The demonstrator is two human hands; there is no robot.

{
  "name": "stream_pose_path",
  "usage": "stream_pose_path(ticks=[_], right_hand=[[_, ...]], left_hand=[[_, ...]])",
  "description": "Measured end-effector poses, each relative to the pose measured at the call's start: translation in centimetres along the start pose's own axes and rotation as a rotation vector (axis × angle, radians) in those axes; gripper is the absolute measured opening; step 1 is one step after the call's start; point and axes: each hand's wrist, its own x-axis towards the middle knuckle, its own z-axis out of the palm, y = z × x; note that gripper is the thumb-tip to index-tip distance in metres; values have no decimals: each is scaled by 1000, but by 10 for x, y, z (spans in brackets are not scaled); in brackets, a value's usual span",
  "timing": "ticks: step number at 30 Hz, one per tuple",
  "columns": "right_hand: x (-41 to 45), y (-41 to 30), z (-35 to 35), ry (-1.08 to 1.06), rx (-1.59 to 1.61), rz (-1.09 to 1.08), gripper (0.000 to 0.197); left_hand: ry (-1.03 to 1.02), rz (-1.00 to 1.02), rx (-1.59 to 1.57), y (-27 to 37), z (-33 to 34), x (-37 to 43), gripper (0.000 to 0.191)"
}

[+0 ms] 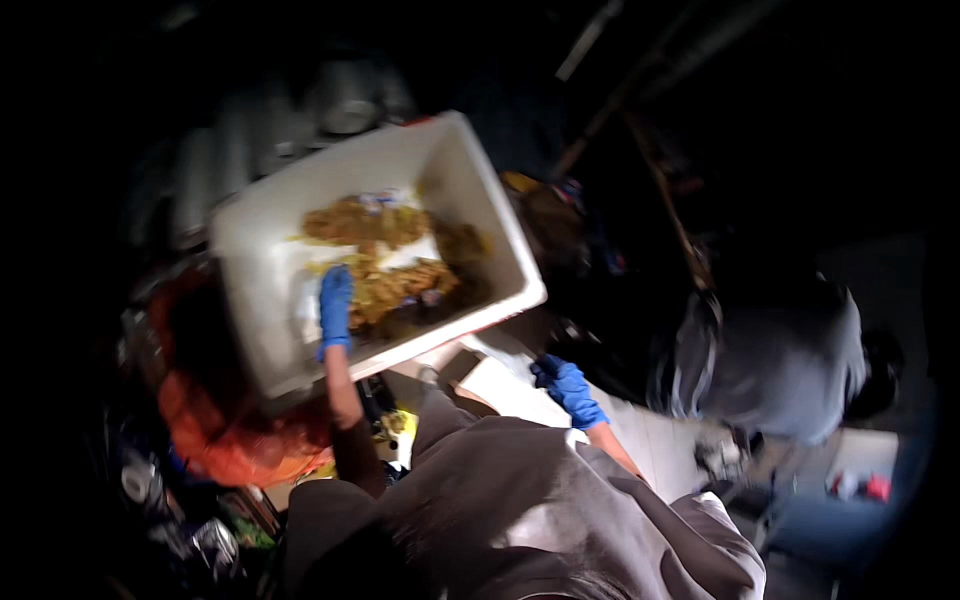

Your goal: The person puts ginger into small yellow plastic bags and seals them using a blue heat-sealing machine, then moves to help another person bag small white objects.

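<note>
A large white plastic bin (259, 300) sits tilted in front of me. Clumps of wet-looking yellow-brown matter (405, 289) lie on its floor, with small printed scraps (379, 199) among them. My left hand (336, 304), in a blue glove, reaches over the near rim into the bin, beside the clumps. Its fingertips are blurred, so a grip cannot be made out. My right hand (566, 386), also gloved in blue, is outside the bin to the right with its fingers curled. Pale translucent sheeting (506, 360) lies just left of it; whether the hand holds any is unclear.
An orange-red plastic bag (217, 435) bulges at the bin's left. Shiny cylindrical containers (352, 109) stand behind it. To the right is a person in grey clothing (772, 360). Mixed packaging (217, 544) lies at lower left. Much of the surroundings is dark.
</note>
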Motion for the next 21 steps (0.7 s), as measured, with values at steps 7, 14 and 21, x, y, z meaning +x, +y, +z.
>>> stream_pose_path(ticks=[7, 14, 21], right_hand=[[23, -59, -14, 5, -74, -368, 26], [0, -36, 33, 84, 284, -289, 21], [-62, 22, 29, 124, 234, 0, 30]], left_hand=[[201, 124, 177, 24, -37, -95, 15], [-105, 122, 42, 37, -68, -74, 10], [-222, 121, 125, 117, 33, -83, 10]])
